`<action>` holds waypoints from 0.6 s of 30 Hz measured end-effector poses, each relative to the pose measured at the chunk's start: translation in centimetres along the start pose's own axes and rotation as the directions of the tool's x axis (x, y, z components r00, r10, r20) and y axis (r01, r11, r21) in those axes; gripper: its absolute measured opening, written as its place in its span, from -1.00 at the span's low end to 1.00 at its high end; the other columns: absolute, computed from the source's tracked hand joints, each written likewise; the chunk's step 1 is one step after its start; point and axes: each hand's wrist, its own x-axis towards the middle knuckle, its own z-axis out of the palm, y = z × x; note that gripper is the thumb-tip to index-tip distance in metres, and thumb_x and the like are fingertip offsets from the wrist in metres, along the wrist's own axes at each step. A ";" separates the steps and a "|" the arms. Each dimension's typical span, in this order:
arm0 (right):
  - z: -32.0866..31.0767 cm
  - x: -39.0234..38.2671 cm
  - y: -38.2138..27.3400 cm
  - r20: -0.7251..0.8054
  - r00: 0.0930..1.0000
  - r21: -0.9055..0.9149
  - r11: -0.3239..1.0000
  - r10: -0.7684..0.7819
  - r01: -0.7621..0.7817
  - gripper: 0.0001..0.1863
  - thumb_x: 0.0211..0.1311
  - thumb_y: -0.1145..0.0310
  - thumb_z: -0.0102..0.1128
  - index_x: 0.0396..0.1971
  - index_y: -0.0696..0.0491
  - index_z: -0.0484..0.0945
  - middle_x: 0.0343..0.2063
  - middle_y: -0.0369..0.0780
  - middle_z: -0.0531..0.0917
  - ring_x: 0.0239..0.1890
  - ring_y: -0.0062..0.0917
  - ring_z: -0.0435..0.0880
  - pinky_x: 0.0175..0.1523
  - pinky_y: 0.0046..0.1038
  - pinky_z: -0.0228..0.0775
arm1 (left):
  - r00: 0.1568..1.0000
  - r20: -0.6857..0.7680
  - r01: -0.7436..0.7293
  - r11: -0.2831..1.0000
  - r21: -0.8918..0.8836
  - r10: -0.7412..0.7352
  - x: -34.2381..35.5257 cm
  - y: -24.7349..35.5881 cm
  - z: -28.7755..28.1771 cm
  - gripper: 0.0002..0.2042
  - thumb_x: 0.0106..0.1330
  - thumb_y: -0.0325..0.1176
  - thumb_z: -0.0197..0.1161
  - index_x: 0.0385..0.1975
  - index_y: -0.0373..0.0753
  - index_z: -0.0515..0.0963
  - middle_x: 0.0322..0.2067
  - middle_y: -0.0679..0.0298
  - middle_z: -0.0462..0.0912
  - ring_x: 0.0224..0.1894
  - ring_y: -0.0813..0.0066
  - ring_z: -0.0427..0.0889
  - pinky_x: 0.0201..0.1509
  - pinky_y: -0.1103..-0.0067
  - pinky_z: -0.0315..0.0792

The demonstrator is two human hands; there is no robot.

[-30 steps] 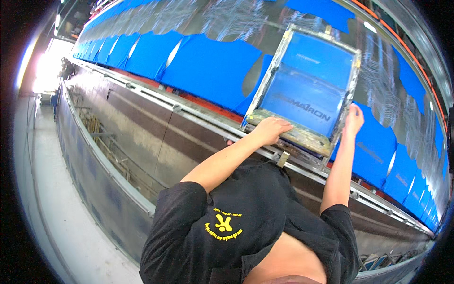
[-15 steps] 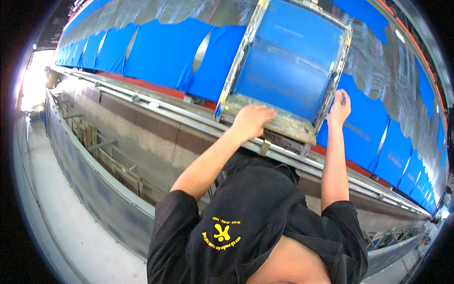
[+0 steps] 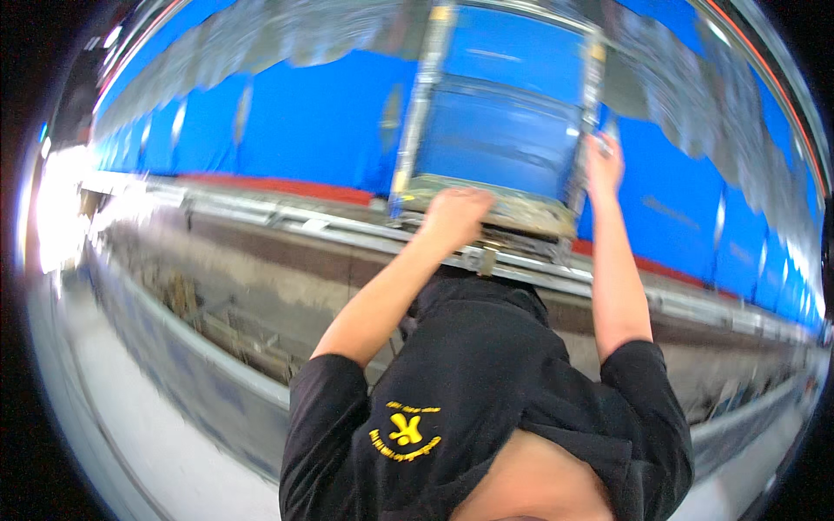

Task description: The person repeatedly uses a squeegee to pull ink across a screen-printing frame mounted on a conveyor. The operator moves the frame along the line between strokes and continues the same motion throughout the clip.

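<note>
In front of me a screen-printing frame [image 3: 421, 113] with worn, paint-spotted edges lies over blue fabric [image 3: 326, 122]. Blue shows through its mesh [image 3: 495, 143], crossed by a blurred darker band. My left hand [image 3: 460, 214] is on the near edge of the frame, its fingers curled over the stained board there. Beside the frame's right rail is my right hand [image 3: 605, 165], fingers bent and smeared by motion. Whether it touches the rail or pinches something small cannot be made out.
A long metal rail [image 3: 321, 227] runs along the near side of the table, between me and the fabric. More blue pieces [image 3: 669, 178] lie in a row to both sides, beside grey, streaked table surface [image 3: 347, 30]. Down left, a grey low wall [image 3: 208, 347] borders a pale floor [image 3: 165, 391].
The whole view has turned slightly, and the frame now appears straighter and farther left. My left hand's fingers have curled in more. The right hand now appears closer to the right rail.
</note>
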 end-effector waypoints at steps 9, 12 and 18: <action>-0.5 2.2 2.7 0.046 0.998 0.213 0.976 -0.050 0.039 -0.38 0.43 -0.09 0.36 0.20 0.13 0.61 -0.09 -0.16 0.76 -0.09 -0.48 0.66 0.08 -0.40 0.49 | 0.998 0.006 -0.063 0.998 0.030 0.063 3.5 -1.1 -3.7 -0.54 0.17 -0.44 0.32 0.14 -0.08 0.68 0.07 0.15 0.78 0.06 0.07 0.76 0.12 0.22 0.66; -1.1 3.3 3.2 0.087 0.992 0.257 0.960 0.096 -0.116 -0.40 0.49 -0.12 0.30 0.18 0.13 0.64 -0.05 -0.18 0.75 -0.04 -0.52 0.63 0.14 -0.43 0.45 | 0.991 -0.060 -0.114 0.993 0.042 0.117 6.3 -1.4 -6.0 -0.54 0.18 -0.43 0.31 0.15 -0.06 0.69 0.06 0.15 0.78 0.05 0.05 0.76 0.13 0.20 0.65; -1.3 2.1 2.5 0.115 0.987 0.426 0.892 0.112 -0.151 -0.39 0.50 -0.14 0.28 0.19 0.11 0.64 -0.30 -0.36 0.60 -0.29 -0.68 0.49 -0.21 -0.51 0.38 | 0.988 -0.104 -0.108 0.991 0.081 0.116 15.0 -5.4 -7.6 -0.58 0.21 -0.36 0.30 0.12 0.01 0.72 0.05 0.19 0.79 0.03 0.02 0.77 0.10 0.17 0.66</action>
